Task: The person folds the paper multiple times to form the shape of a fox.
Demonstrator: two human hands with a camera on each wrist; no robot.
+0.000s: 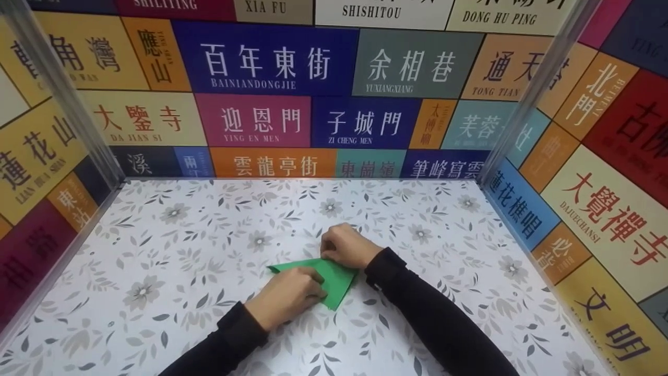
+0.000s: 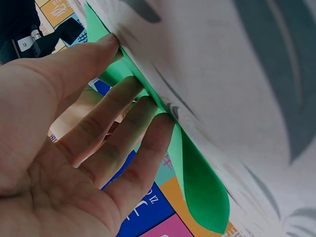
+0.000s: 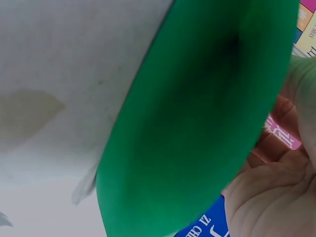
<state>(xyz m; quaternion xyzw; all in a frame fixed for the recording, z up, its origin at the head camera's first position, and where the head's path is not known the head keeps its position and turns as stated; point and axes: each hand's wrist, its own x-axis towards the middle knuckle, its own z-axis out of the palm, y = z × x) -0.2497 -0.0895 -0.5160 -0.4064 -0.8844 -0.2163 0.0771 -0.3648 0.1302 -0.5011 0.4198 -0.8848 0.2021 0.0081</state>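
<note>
Right under my fingers, btwn both hands, lies the green paper (image 1: pixel 339 282), folded, on the table (image 1: pixel 198 250). My L hand (image 1: pixel 295 290) has its fingers spread, tips pressing on the paper, thumb at its edge; my R hand (image 1: pixel 349 245), farther out & to the right, pinches the far edge w/ fingers curled, tho the exact contact is partly hidden behind the sheet. A layer bows up in a loose curl beside each hand, so the fold isn't flat there. Prob. v. light, thin & springy: I'd guess it'd slide easily, crease for good if squeezed wrong & tear if yanked. Best hold, imo: fingertips flat on the middle, thumb & finger at a corner or edge. All round my hands the table looks flat & pale w/ grey flower & leaf prints. Well past my fingertips, the back wall (image 1: pixel 266 57) carries coloured panels w/ Chinese characters & Latin lettering; L wall (image 1: pixel 31 156) & R wall (image 1: pixel 600 203), well off to either side of my hands, have the same.
</note>
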